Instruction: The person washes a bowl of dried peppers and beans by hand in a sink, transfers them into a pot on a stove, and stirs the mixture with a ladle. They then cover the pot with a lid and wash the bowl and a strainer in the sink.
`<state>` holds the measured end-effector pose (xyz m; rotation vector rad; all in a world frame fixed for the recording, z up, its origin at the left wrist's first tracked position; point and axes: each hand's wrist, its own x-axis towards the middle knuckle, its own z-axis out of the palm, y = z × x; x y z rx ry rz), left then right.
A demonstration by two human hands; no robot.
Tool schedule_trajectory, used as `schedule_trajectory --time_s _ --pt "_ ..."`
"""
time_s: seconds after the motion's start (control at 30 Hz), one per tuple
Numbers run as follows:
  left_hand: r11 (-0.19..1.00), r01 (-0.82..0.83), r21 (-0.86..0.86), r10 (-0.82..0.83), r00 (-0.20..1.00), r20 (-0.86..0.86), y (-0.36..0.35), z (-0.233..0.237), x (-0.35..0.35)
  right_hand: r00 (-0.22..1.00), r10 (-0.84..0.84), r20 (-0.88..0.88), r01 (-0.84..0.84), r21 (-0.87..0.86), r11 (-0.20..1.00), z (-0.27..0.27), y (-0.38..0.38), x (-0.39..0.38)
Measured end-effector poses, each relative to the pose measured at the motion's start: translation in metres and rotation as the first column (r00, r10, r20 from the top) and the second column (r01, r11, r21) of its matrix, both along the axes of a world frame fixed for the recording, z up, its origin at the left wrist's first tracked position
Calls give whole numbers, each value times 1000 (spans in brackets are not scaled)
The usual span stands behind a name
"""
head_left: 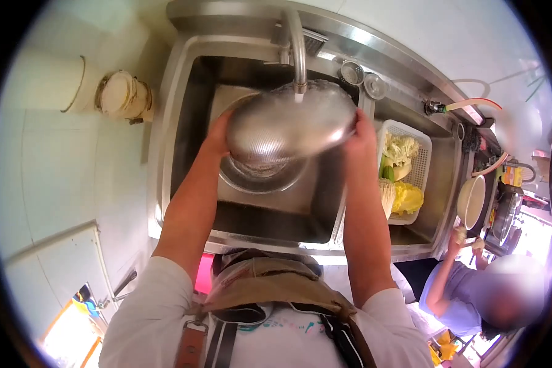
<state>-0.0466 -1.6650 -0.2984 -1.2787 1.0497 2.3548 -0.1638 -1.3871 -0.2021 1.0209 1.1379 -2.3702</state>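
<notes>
Centre of frame: left hand [218, 132] and right hand [359, 136] each grasp opposite rims of a tilted metal mesh bowl [288, 126], held above the steel sink [187, 129] directly beneath the faucet [297, 52]. Right of centre: white basket [422, 161] of cabbage.
</notes>
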Motion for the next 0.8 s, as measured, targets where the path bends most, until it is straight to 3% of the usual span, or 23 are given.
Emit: schedule_trajectory --time_s 0.07,0.1,0.13,0.17,0.2,0.23,0.33,0.37,0.43,0.5,0.57,0.63,0.7,0.73,0.77,0.8 --pt "978 79 192 -68 996 -64 8 -13 9 998 -68 -15 65 -125 990 -6 13 -8" --pt "971 32 238 -46 997 55 10 -8 11 996 -88 -19 83 -177 981 1 16 -9" --pt "961 -14 277 -35 984 172 17 26 8 993 -114 -21 106 -230 967 11 15 -9" --pt "971 32 237 -79 979 189 24 37 13 984 -173 -48 160 -210 965 22 11 -7" --pt "977 80 199 -122 970 208 30 48 18 990 -129 -57 116 -199 973 22 11 -6" --pt "975 212 70 -220 966 135 39 51 33 994 -91 -63 78 -189 979 21 11 -8" --pt "947 306 100 -304 952 -42 34 19 74 996 -44 -76 26 -216 976 7 0 -8" --pt "951 202 232 -169 973 -154 27 -7 91 999 28 -46 -38 -221 975 9 -10 -5" --pt "988 137 -70 -148 973 -178 42 62 112 988 153 2 -148 -239 960 12 -29 0" --pt "936 184 -299 -253 943 -214 43 79 139 972 232 -21 -232 -201 952 22 -47 4" --pt "859 274 -433 -411 873 -263 32 53 159 956 285 -77 -291 -98 952 31 -61 5" --pt "827 226 -516 -452 813 -368 35 53 157 937 318 -144 -314 46 948 23 -74 -1" --pt "826 106 -553 -435 745 -506 48 66 148 903 351 -246 -314 179 932 -22 -83 -16" --pt "815 124 -566 -441 766 -468 54 74 146 831 383 -404 -289 274 917 -73 -87 -33" --pt "804 144 -577 -445 789 -424 60 83 150 667 396 -631 -203 358 912 -132 -93 -52" --pt "793 161 -587 -445 811 -380 63 89 154 543 383 -747 -134 373 918 -172 -95 -61"
